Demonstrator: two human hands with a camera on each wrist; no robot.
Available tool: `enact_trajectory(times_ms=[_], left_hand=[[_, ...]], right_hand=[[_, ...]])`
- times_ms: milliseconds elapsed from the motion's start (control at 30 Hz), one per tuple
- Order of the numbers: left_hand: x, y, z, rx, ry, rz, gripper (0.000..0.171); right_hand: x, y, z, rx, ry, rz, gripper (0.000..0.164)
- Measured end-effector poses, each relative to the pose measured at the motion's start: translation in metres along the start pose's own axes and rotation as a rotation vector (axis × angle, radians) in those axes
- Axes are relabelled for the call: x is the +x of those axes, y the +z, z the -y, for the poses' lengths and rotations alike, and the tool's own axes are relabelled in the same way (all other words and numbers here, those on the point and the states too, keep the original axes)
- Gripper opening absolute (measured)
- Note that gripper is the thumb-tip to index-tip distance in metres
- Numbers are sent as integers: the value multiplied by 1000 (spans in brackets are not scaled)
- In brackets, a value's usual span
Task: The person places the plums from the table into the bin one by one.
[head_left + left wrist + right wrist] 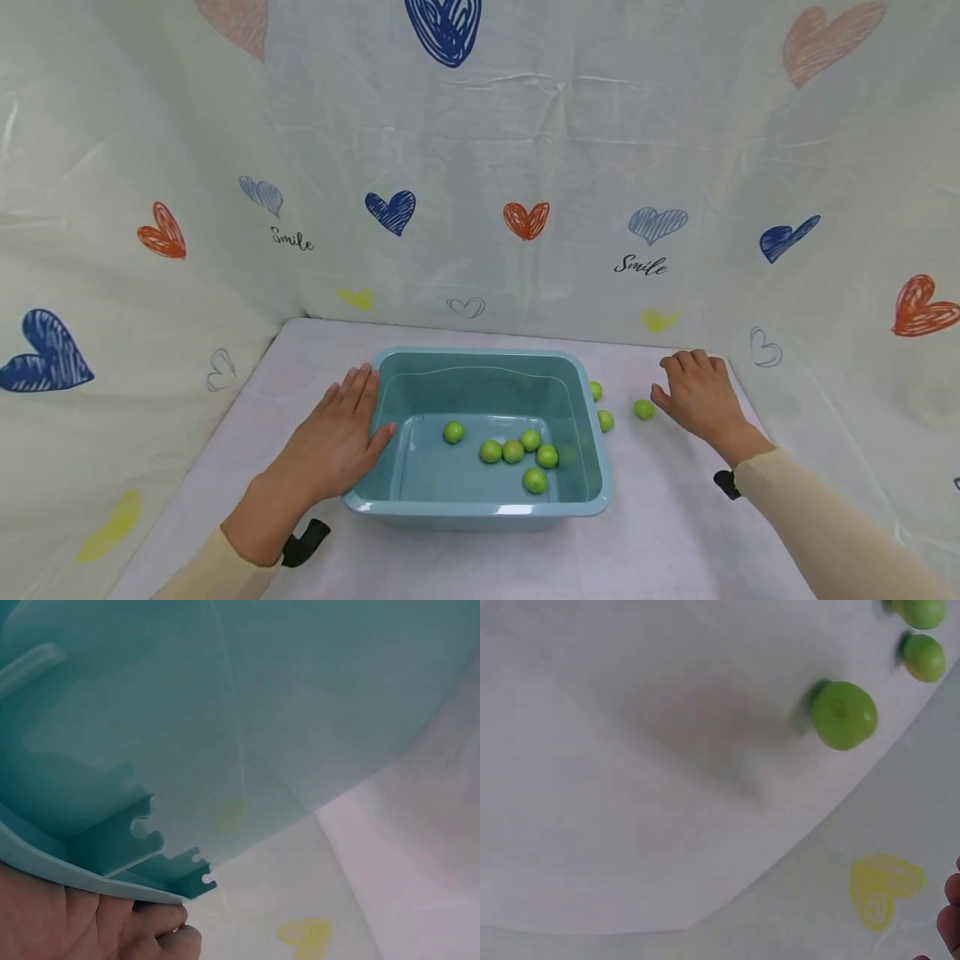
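One basin (480,507) stands on the table (652,508), open side up, long axis running left to right. Six green fruits (513,452) lie inside; three outer fruits (644,410) lie to its right. The left hand (330,446) rests against the left rim, fingers straight. The right hand (697,400), thumb and fingers apart, is just beside the rightmost fruit.

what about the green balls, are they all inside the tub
No, three green balls lie outside the tub, on the table to its right.
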State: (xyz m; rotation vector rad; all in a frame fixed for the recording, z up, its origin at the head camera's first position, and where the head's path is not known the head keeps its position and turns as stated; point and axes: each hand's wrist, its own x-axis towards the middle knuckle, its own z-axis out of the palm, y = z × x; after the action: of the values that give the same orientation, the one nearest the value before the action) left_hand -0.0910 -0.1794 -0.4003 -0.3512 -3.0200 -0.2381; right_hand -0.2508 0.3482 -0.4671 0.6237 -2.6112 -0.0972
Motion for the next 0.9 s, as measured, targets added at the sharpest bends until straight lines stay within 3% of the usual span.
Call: enact_trajectory(times_ms=[367,900], left_hand=[[0,1,1,-11,0,3,77],[0,2,1,-41,-12,2,77]], right_hand=[[-27,38,-3,-29,-7,154,54],[-29,53,13,-28,12,236,49]])
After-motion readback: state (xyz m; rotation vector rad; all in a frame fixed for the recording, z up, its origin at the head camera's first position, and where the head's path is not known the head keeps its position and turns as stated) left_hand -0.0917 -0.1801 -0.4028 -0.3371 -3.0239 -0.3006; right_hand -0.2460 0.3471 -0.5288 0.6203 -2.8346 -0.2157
